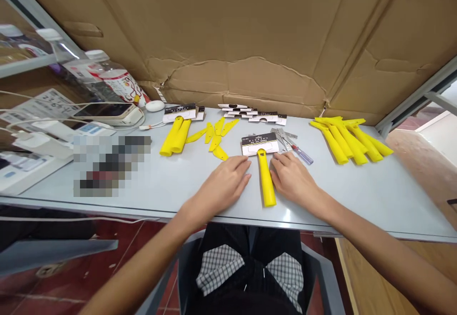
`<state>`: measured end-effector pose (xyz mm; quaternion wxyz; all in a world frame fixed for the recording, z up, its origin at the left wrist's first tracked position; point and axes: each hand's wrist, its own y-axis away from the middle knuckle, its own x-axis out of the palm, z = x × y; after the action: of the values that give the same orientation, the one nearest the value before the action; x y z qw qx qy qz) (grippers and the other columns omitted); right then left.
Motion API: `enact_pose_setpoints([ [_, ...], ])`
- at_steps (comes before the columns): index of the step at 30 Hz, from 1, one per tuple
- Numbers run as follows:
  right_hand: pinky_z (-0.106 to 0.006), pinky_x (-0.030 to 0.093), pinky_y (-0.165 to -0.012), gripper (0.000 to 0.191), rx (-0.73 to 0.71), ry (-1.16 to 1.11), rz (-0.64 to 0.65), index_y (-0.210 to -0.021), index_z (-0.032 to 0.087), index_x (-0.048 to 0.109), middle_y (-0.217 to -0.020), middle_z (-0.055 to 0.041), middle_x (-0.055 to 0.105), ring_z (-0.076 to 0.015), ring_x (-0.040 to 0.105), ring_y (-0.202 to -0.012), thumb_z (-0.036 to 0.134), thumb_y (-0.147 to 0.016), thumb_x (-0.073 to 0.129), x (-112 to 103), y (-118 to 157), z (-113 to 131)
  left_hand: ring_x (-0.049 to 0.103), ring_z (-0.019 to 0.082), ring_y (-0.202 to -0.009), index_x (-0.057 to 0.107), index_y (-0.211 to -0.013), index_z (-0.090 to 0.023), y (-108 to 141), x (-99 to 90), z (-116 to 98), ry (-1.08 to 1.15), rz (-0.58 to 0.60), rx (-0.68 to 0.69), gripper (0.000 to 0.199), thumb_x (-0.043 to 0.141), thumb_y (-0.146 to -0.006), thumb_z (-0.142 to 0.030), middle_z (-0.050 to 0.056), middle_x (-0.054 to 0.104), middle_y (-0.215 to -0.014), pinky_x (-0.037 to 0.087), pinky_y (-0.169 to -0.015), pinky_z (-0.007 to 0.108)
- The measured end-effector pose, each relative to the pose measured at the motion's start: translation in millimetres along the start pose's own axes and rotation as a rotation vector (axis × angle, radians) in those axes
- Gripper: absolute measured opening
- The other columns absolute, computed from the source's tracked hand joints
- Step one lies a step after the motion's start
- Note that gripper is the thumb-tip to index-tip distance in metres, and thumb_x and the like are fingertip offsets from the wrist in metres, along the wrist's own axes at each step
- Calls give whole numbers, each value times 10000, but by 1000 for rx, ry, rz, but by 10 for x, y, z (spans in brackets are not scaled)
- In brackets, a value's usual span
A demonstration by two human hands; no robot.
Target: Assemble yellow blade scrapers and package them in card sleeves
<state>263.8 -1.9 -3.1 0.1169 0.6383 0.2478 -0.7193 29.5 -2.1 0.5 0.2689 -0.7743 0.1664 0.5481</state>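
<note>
A yellow plastic handle [266, 179] lies in front of me, its narrow end at the lower edge of a printed black-and-white header card [260, 144]. To its left my left hand [228, 182] rests on the table with loosely extended fingers and nothing in it. My right hand [293, 176] lies just right of the handle, fingers loosely out, the thumb side close against it; whether they touch I cannot tell. Past the right fingertips are a screwdriver [303, 154] with a clear purplish grip and some flat metal pieces [283, 139].
Several yellow blade-shaped pieces [215, 142] lie beyond my left hand, near two carded yellow handles [175, 135]. More header cards [237, 110] are stacked behind. A pile of yellow handles [348, 139] lies right. Bottles [116, 79], a phone [105, 110] and cables crowd the left; cardboard [243, 29] stands behind.
</note>
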Motion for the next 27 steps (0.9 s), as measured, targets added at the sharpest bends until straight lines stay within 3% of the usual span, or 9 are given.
enact_pose_setpoints([
  [3,-551,372,-1208,570,32,19,28,-1492,-43,510,-1591,-262,471,-404,426,-1492,260,-1050,316,75,202,53,464,319,-1485,583,-1428,-25,133,209,-48,-27,-56,-53,488,376,-1078,-295,229,496,-1589,363,-1251,468],
  [7,-548,246,-1295,653,75,-19,124,-1598,-35,352,-1693,-239,280,-349,258,-1595,333,-1071,239,130,332,64,387,330,-1538,526,-1486,15,137,297,-76,-61,-31,-72,539,355,-1085,-302,242,425,-1638,300,-1280,476],
  [18,-523,185,-1308,646,133,-65,92,-1601,30,382,-1704,-196,285,-300,239,-1606,362,-1067,237,174,327,61,343,304,-1564,496,-1502,-23,83,298,-187,-48,-13,-158,558,293,-1097,-349,227,400,-1658,265,-1279,472],
  [21,-525,179,-1306,644,129,-72,88,-1600,30,384,-1704,-196,288,-303,238,-1607,364,-1068,244,176,329,53,461,326,-1479,570,-1409,-39,-19,267,-309,-60,-80,-204,546,289,-1098,-390,247,535,-1550,346,-1218,504],
  [24,-521,180,-1304,641,130,-76,85,-1596,18,384,-1702,-198,294,-305,242,-1606,358,-1069,252,168,328,55,658,342,-1167,647,-1261,-72,-172,209,-457,-95,-130,-265,532,354,-1076,-476,231,718,-1202,510,-1011,499],
  [27,-517,179,-1303,637,135,-83,86,-1598,21,382,-1702,-192,300,-306,243,-1605,357,-1069,267,161,327,63,664,382,-1080,688,-1186,-79,-340,156,-590,-162,-143,-328,530,464,-1027,-532,242,707,-1145,546,-893,500],
])
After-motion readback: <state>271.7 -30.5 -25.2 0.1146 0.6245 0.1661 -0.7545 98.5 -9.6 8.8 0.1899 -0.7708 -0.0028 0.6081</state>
